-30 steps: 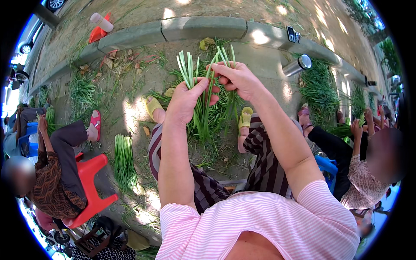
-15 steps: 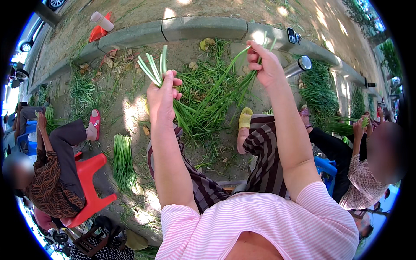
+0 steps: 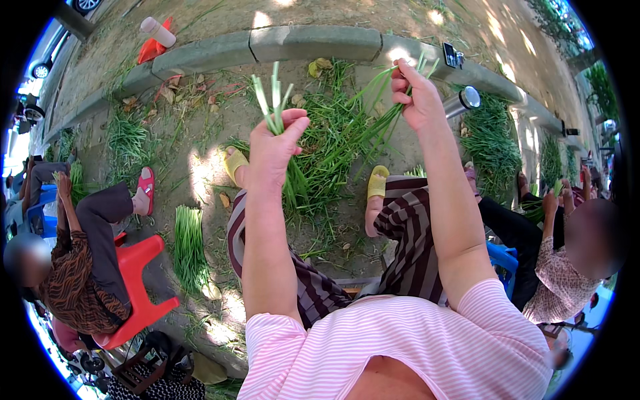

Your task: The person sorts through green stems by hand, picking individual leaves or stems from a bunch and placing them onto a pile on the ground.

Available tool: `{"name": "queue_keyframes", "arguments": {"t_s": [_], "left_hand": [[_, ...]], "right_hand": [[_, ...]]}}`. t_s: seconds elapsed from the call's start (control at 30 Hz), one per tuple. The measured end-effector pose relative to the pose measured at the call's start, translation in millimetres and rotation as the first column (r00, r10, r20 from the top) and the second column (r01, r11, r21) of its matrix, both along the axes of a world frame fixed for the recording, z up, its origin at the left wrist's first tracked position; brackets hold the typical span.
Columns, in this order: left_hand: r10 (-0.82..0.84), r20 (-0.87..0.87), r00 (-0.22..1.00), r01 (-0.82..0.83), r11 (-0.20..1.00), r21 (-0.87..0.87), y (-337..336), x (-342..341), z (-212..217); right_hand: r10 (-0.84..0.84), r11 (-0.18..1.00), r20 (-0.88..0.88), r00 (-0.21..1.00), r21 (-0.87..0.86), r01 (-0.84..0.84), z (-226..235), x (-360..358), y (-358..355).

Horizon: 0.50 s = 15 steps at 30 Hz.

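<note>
My left hand (image 3: 275, 152) is raised and closed round a small bunch of green stalks (image 3: 272, 103), cut ends pointing up, long leaves hanging below the fist. My right hand (image 3: 415, 93) is held higher and to the right, pinching thin green leaves (image 3: 373, 127) that trail down to the left toward the left hand's bunch. Under both hands a loose heap of green stalks (image 3: 333, 143) lies on the dirt between my feet in yellow sandals (image 3: 377, 181).
A tidy bundle of stalks (image 3: 189, 245) lies on the ground at left. A person on a red stool (image 3: 137, 280) sits at left, another person (image 3: 567, 267) at right beside more green piles (image 3: 492, 143). A concrete kerb (image 3: 313, 41) runs behind.
Both hands were together on one bunch a second ago. They have pulled apart: the left keeps the stalks, the right has drawn leaves up and to the right.
</note>
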<state>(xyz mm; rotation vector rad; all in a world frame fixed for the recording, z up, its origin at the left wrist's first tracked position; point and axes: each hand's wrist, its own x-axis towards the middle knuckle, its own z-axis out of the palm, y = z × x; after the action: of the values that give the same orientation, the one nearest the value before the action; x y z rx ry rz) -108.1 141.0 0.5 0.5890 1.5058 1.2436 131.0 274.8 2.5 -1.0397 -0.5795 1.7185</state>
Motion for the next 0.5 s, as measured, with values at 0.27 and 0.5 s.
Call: {"name": "queue_keyframes", "arguments": {"t_s": [0.27, 0.5], "left_hand": [[-0.179, 0.008, 0.984, 0.178, 0.983, 0.047, 1.9, 22.7, -7.6], [-0.183, 0.064, 0.981, 0.183, 0.983, 0.009, 1.4, 17.4, -2.0]], "right_hand": [[0.087, 0.996, 0.049, 0.995, 0.001, -0.088, -0.7, -22.6, -14.4], [0.027, 0.999, 0.125, 0.992, 0.036, -0.031, 5.1, -26.7, -17.3]]}}
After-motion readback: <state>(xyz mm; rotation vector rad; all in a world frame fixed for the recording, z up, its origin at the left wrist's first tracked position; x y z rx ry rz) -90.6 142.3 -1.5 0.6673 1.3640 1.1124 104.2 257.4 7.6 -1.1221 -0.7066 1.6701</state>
